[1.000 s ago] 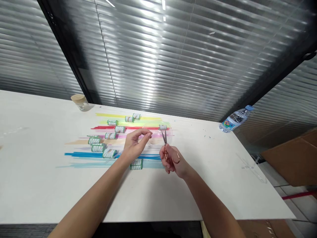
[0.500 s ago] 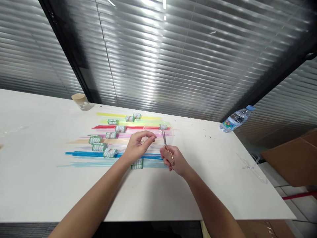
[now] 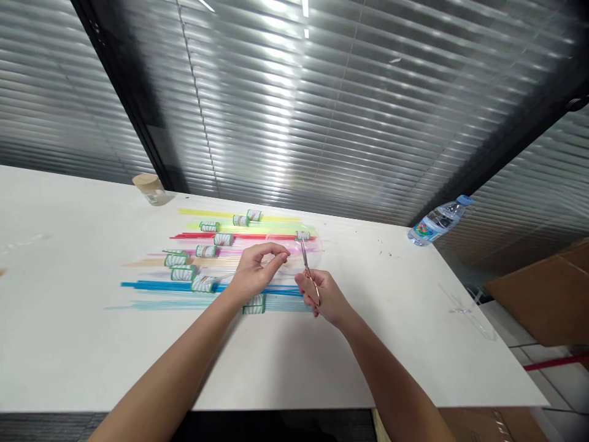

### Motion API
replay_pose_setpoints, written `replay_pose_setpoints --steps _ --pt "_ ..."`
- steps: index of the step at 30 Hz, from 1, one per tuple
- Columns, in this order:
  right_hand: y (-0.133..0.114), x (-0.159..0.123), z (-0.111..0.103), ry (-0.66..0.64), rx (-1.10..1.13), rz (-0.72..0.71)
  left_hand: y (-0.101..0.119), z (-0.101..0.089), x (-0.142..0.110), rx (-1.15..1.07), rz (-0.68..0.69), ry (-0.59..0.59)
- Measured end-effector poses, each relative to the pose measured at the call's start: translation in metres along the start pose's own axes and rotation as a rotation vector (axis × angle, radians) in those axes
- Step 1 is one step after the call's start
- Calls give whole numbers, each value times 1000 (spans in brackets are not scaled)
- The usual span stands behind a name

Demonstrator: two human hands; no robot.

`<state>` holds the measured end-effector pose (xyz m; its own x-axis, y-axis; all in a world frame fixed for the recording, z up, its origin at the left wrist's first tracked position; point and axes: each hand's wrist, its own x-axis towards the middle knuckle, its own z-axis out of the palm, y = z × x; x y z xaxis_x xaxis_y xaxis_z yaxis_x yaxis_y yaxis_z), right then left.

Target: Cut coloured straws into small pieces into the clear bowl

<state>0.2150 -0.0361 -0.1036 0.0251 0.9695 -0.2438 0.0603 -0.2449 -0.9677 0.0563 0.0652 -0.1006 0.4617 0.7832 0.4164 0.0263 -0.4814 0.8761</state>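
In my right hand [image 3: 322,296] is a pair of scissors [image 3: 305,256] with copper-coloured handles, the blades pointing away from me and close together. Thumb and forefinger of my left hand [image 3: 258,267] are pinched just left of the blades; whatever is between them is too small to make out. Under both hands lie bundles of thin coloured sticks, among them blue ones [image 3: 156,286], red ones [image 3: 262,236] and light blue ones [image 3: 179,304]. Green-and-white paper labels [image 3: 205,283] sit across the bundles. A clear round item [image 3: 317,236] shows faintly behind the scissors.
The white table [image 3: 83,344] runs up to window blinds. A lidded cup [image 3: 151,189] stands at the back left. At the right edge lies a tilted water bottle [image 3: 437,222], with a clear plastic loop [image 3: 467,313] nearer me. A cardboard box [image 3: 543,294] is beyond the right edge.
My right hand and the scissors have shifted very slightly left, and the handles look a little closer together. My left hand keeps its pinch in nearly the same place.
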Motion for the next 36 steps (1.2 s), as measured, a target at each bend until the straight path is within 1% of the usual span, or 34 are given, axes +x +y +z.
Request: replay_pose_setpoints --steps 8,16,20,22,25,28,32,34,36 --pt "-2 -1 0 -10 -17 -15 0 -1 0 20 6 30" --pt "0 1 2 15 -5 -20 1 -1 2 29 24 42" --pt "0 1 0 10 49 -1 -2 -1 2 24 36 50" --pt "0 0 -2 -23 112 -24 -2 -1 1 22 40 51" --pt "0 -1 -4 -145 237 -49 0 -1 1 26 36 58" --pt "1 -2 -7 -243 323 15 1 0 1 51 33 64" --pt "-1 -2 -10 -253 361 52 -2 -1 0 108 67 51" --pt "-4 -2 -12 -255 390 62 -4 -1 0 143 101 42" --pt "-7 -3 -16 -283 436 104 -6 -2 0 182 148 34"
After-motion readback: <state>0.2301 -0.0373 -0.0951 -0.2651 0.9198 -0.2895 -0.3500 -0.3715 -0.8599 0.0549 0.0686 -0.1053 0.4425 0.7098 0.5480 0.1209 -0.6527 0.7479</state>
